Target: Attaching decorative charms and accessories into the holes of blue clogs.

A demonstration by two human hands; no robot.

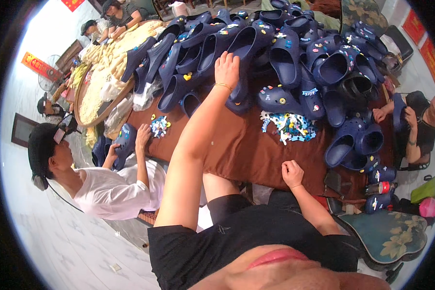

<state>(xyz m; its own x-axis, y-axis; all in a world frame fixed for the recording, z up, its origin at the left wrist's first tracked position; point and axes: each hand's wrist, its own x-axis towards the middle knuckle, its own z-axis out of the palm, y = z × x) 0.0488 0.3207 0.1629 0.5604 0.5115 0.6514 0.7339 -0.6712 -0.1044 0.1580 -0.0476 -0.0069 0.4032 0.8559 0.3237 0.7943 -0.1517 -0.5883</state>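
Note:
My left arm stretches forward over the table, and my left hand is at the heap with its fingers bent over the edge of a navy clog. The thumb is hidden. Near the table's front edge, my right hand is curled closed; whatever may be inside it cannot be seen. Between my hands and the heap lies a pile of small colourful shoe charms, blue, white and yellow. Just behind it rests a navy clog with charms on its top.
A brown cloth covers the table. On the left, a person in white holds a navy clog beside a smaller charm pile. Another person handles a clog at right. A round tray of pale pieces stands far left.

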